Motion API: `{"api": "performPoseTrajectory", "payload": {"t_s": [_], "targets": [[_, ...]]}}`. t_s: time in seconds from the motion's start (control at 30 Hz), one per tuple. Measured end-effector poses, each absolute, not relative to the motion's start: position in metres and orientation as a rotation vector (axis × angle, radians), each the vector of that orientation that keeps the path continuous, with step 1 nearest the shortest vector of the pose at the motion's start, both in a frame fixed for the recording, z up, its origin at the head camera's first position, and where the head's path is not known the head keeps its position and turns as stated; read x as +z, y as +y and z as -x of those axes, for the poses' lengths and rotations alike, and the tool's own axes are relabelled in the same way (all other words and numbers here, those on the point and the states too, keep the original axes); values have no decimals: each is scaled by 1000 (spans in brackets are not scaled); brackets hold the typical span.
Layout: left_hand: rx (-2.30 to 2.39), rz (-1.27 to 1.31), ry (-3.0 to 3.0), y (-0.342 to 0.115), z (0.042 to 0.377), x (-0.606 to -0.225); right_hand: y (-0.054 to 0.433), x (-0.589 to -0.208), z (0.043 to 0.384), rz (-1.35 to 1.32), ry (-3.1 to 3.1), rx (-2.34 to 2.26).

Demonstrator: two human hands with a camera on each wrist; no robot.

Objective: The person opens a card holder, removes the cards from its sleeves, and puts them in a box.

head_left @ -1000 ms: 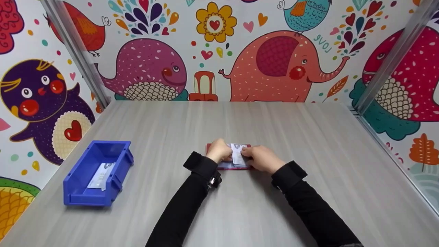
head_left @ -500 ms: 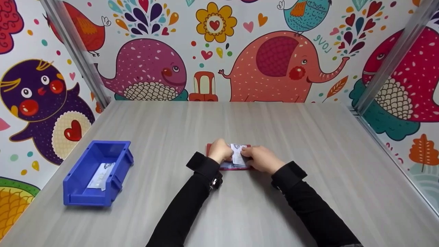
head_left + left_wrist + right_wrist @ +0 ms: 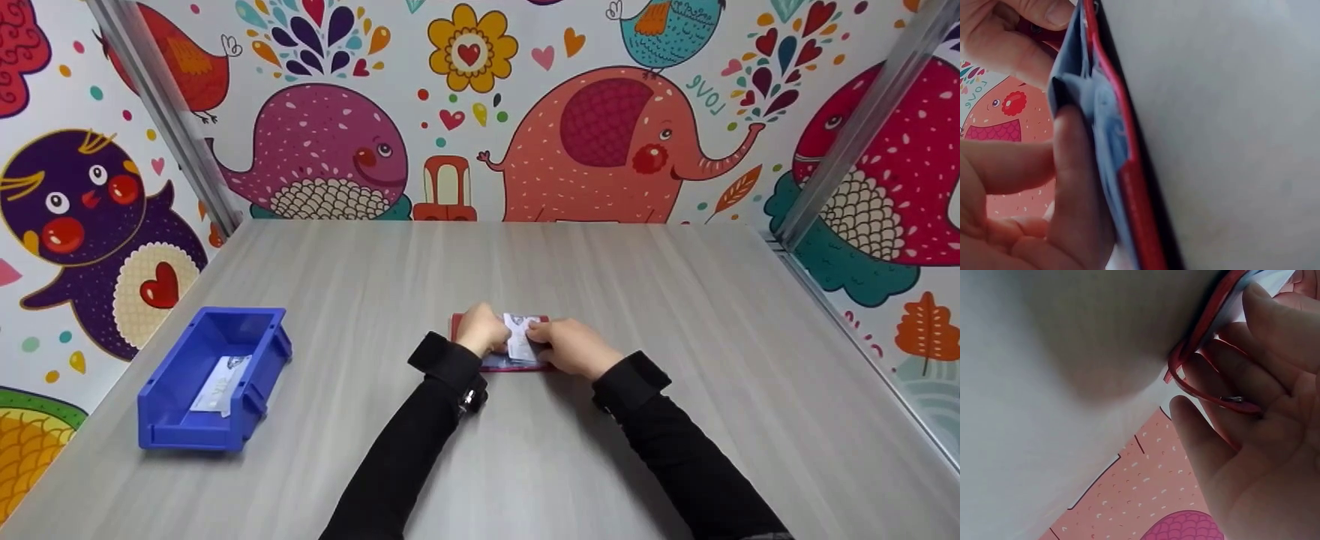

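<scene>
A red card holder point(image 3: 456, 324) lies opened at the table's middle, its pale, see-through sleeves point(image 3: 1106, 115) showing inside the red cover. On its right half is a white card point(image 3: 520, 341) with a dark print. My left hand point(image 3: 480, 330) pinches the sleeves, with one finger point(image 3: 1072, 157) at a sleeve's mouth in the left wrist view. My right hand point(image 3: 579, 346) grips the holder's right side, thumb on top of the card and fingers beneath. In the right wrist view, a red strap point(image 3: 1207, 398) with a metal snap curves against that hand's fingers. Hands hide much of the holder.
A blue bin point(image 3: 259, 319) stands on the left of the table point(image 3: 360, 285). Inside it lies a white card point(image 3: 220, 386) lettered VIP. Walls with cartoon animals point(image 3: 592, 150) and metal posts point(image 3: 161, 112) bound the table.
My left wrist has shifted slightly to the right, its fingers still at the sleeves. The right hand, the card holder and the bin stay nearly where they were.
</scene>
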State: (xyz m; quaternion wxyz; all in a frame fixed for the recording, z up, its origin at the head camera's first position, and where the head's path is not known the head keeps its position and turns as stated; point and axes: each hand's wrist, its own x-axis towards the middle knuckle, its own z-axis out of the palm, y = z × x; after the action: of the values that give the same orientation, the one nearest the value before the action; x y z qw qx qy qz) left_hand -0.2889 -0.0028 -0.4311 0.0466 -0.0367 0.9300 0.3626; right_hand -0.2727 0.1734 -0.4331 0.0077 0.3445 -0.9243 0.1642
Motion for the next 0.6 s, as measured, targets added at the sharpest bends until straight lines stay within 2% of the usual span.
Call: {"api": "performPoseTrajectory", "payload": {"t_s": [0.37,0.6], "targets": [[1087,74,2879,-8,289,-430,174,-433,273,-1051,-2923,511],[1177,139,2833,-16,288,-429,174,-433,274,-1065,-2924,488]]}}
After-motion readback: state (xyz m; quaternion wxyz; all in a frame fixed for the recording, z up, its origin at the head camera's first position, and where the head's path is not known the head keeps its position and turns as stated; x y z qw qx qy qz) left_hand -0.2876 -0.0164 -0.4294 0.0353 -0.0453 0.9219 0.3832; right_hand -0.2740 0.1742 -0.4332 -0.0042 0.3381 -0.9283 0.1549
